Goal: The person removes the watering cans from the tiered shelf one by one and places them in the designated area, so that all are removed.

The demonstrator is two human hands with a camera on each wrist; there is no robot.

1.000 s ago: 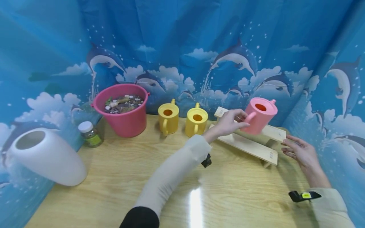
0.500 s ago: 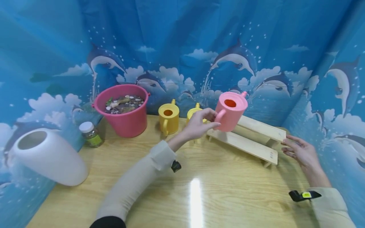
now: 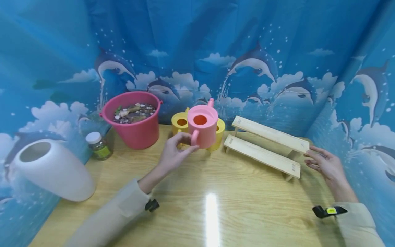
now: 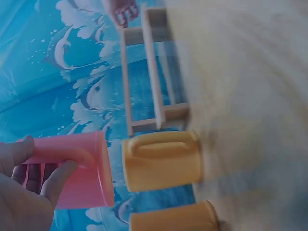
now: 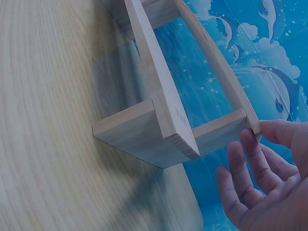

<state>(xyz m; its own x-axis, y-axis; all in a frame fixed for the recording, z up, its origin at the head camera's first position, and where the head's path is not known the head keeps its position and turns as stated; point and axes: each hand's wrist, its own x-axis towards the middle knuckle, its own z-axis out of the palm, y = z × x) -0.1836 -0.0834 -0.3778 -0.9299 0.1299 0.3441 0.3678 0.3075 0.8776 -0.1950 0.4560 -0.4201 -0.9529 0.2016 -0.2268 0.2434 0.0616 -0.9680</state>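
My left hand [image 3: 174, 152] grips the handle of a pink watering can [image 3: 207, 133], which is upright and raised off the table. In the head view the can partly covers two yellow watering cans, one to the left [image 3: 179, 122] and one to the right [image 3: 219, 135]. The left wrist view shows the pink can [image 4: 84, 187] apart from the nearer yellow can [image 4: 163, 166]. At the right, my right hand [image 3: 330, 168] pinches the end of the upper board of a two-tier wooden shelf [image 3: 262, 156] between thumb and fingers.
Left of the yellow cans stands a pink bucket [image 3: 135, 132] with stones inside. A clear jar with a white lid [image 3: 98, 145] and a tall white vase [image 3: 55, 171] are further left. A dolphin-print curtain [image 3: 191, 44] borders the wooden table [image 3: 247, 206].
My left hand has carried the pink watering can leftward, from over the wooden shelf to in front of the yellow cans. My right hand has stayed at the shelf's end.
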